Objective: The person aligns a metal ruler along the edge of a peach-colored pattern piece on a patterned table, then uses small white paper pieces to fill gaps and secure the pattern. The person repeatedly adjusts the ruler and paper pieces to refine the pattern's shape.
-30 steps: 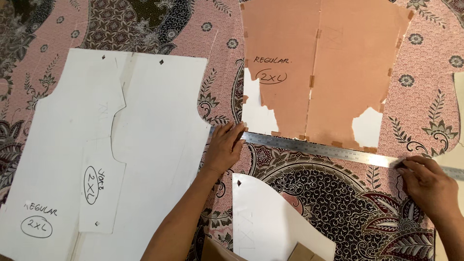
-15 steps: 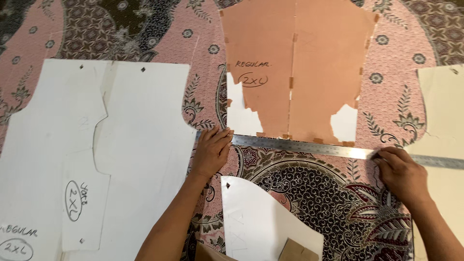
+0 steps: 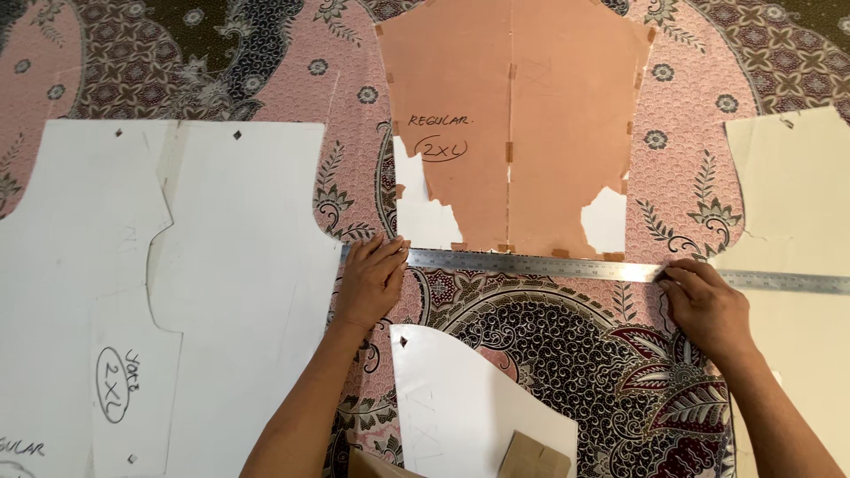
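I have my left hand (image 3: pixel 370 281) flat on the patterned fabric (image 3: pixel 549 345), fingers spread and pressing down, their tips touching the left end of the steel ruler (image 3: pixel 567 267); nothing is clasped in it. My right hand (image 3: pixel 706 305) lies palm down too, fingers bent over the ruler's lower edge farther along, pinning it rather than gripping it. The ruler is a long, thin, silvery strip with fine graduation marks along its edges. Its long axis runs almost straight left to right across the view, dipping slightly toward the right, where it passes over the cream pattern piece (image 3: pixel 797 204) and out of the picture. It lies on the fabric just under the bottom edge of the orange-brown paper pattern (image 3: pixel 531 124), whose torn lower corners are patched with white. To the left, touching my left hand's side, sits a large white pattern piece (image 3: pixel 221 292) with a narrower white piece (image 3: pixel 124 354) laid on it. Below the ruler, between my forearms, lies a curved white piece (image 3: pixel 460 398) with a small brown cardboard scrap (image 3: pixel 531 458) on it.
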